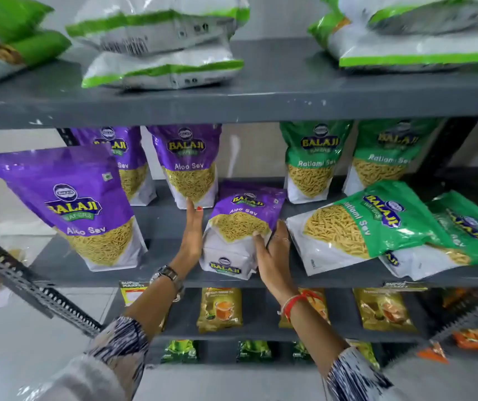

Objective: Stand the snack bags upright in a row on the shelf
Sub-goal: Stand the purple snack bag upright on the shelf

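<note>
A purple Aloo Sev bag (240,227) leans backward at the front middle of the grey shelf (174,273). My right hand (272,253) grips its right side, thumb across the front. My left hand (193,230) lies flat against its left side, fingers straight. Another purple bag (76,204) stands upright at the front left. Two purple bags (190,163) stand at the back, and two green Ratlami Sev bags (313,160) stand at the back right. Two more green bags (370,227) lie tilted on their sides at the front right.
The shelf above (261,105) carries flat stacks of white and green bags. Lower shelves hold yellow tea packets (220,309) and dark green packets. A perforated metal strut (29,285) crosses at the lower left, and another at the lower right.
</note>
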Demonstrator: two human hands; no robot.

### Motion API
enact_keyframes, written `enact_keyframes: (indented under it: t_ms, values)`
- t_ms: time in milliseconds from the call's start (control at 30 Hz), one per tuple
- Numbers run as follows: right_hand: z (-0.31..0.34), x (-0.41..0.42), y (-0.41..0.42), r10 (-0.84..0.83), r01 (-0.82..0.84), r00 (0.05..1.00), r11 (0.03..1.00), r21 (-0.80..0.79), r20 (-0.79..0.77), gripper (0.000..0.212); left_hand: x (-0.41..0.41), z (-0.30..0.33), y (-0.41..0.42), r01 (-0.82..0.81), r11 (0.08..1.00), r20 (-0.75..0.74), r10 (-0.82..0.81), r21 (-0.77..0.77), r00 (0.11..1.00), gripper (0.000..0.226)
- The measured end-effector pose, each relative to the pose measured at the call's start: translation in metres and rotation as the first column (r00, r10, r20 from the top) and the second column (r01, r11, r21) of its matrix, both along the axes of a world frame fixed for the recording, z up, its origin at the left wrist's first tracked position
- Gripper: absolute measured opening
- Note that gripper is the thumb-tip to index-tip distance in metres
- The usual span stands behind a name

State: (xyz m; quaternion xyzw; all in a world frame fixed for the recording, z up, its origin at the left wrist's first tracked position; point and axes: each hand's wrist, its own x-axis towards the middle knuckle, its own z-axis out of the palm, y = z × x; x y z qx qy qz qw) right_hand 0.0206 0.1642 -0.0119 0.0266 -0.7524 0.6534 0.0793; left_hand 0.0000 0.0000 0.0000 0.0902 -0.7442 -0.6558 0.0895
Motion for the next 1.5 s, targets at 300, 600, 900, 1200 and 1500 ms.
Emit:
enact_keyframes:
  t_ms: [300, 600, 900, 1200, 1500]
  values:
    - [-0.034, -0.045, -0.014, -0.106, 0.352, 0.786, 0.887, -0.3, 0.609, 0.025, -0.044, -0.015, -0.022, -0.062, 0.92, 0.423, -0.117, 0.386, 0.899, 0.018]
    - [-0.037, -0.024, -0.006, -0.164, 0.407, 0.832, 0.83, -0.382, 0.53, 0.024, -0.009, -0.017, -0.025, -0.146, 0.859, 0.35, -0.041, 0.49, 0.936, 0.02]
    - [0.016, 0.043, 0.02, -0.108, 0.265, 0.934, 0.85, -0.455, 0.341, 0.027, 0.076, 0.03, -0.006, -0.082, 0.814, 0.154, -0.009, 0.575, 0.988, 0.023]
    - [0.035, 0.076, 0.026, -0.016, 0.159, 0.959, 0.855, -0.493, 0.282, 0.029, 0.114, 0.037, -0.007, -0.08, 0.852, 0.025, 0.078, 0.517, 0.997, 0.015]
    - [0.026, 0.021, -0.026, 0.082, 0.131, 0.933, 0.829, -0.543, 0.35, 0.023, 0.067, 0.02, -0.037, -0.238, 0.889, 0.091, 0.22, 0.392, 0.971, 0.025]
